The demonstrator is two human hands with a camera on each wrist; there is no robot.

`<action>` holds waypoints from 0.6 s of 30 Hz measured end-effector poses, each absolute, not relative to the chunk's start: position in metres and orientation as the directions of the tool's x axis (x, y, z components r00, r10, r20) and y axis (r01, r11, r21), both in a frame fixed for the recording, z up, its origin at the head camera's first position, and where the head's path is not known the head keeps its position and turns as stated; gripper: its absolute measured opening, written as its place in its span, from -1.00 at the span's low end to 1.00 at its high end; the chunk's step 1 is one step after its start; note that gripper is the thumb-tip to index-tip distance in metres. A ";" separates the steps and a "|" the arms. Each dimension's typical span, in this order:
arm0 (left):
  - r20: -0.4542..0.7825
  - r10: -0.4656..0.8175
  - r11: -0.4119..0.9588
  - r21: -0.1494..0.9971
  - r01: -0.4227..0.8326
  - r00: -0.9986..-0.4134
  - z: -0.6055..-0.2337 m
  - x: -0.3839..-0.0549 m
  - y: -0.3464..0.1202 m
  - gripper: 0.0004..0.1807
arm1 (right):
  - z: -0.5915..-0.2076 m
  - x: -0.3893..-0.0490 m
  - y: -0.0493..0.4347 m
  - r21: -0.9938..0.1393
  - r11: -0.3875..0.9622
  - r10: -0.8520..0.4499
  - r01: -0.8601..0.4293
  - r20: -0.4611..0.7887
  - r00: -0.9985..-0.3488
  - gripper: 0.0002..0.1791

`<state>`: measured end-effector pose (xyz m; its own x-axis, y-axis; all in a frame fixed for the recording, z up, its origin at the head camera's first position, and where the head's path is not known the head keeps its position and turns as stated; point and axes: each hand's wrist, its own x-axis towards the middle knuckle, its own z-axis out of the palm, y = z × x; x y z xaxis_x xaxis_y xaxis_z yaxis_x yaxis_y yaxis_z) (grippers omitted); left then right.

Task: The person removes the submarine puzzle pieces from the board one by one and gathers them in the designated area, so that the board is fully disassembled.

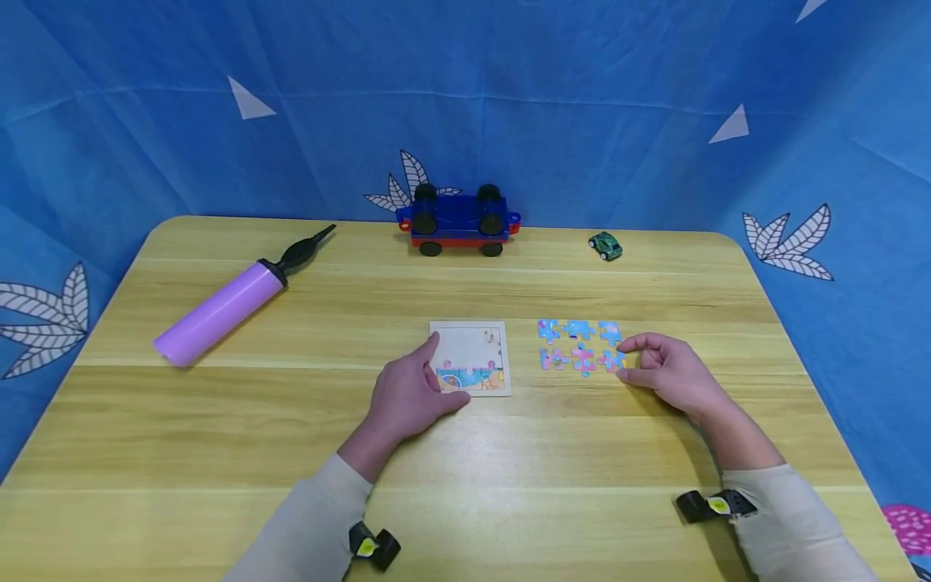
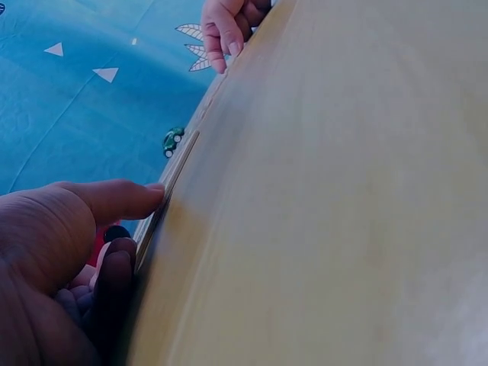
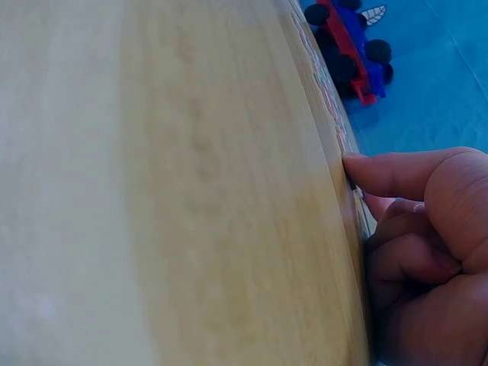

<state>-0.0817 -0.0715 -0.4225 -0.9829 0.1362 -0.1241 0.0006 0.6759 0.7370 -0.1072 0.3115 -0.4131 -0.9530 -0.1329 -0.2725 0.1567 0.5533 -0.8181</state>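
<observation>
A square puzzle board (image 1: 471, 343) lies on the table, with joined pieces along its bottom and a bare white area above. My left hand (image 1: 409, 392) holds it at the lower left corner, the thumb along the near edge and fingers at the left side. To its right, loose jigsaw pieces (image 1: 579, 329) lie in two rows. My right hand (image 1: 672, 372) has thumb and forefinger at the rightmost piece of the near row, a jigsaw piece (image 1: 610, 360), pinching its right side. In the right wrist view the other fingers (image 3: 412, 259) are curled in.
A purple hand pump (image 1: 221, 311) with a black nozzle lies at the left of the wooden table (image 1: 218, 453). At the back edge are blue and red toy vehicle parts (image 1: 460, 220), stacked wheels-up on top, and a small green toy car (image 1: 605, 246). Blue cloth (image 1: 567, 105) hangs behind.
</observation>
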 end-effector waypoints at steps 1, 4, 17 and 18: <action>-0.129 0.138 0.677 0.736 -0.001 -0.982 -0.423 -0.082 -0.072 0.14 | -0.413 -0.107 0.312 -0.820 0.551 -0.133 0.157 -0.272 -0.953 -0.54; -0.157 0.140 0.674 0.738 -0.022 -0.978 -0.422 -0.082 -0.072 0.17 | -0.414 -0.107 0.312 -0.828 0.537 -0.140 0.157 -0.271 -0.952 -0.52; -0.173 0.179 0.640 0.768 -0.019 -0.968 -0.424 -0.084 -0.077 0.10 | -0.404 -0.094 0.275 -0.885 0.463 -0.228 -0.051 -0.063 -0.972 -0.66; -0.164 0.182 0.631 0.775 -0.013 -0.970 -0.425 -0.084 -0.078 0.09 | -0.403 -0.093 0.271 -0.890 0.451 -0.238 -0.071 -0.043 -0.970 -0.68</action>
<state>-0.0844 -0.0782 -0.4252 -0.9696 0.1815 -0.1639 -0.0128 0.6315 0.7753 -0.0934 0.2706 -0.4026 -0.9702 -0.2383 -0.0433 -0.0711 0.4513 -0.8895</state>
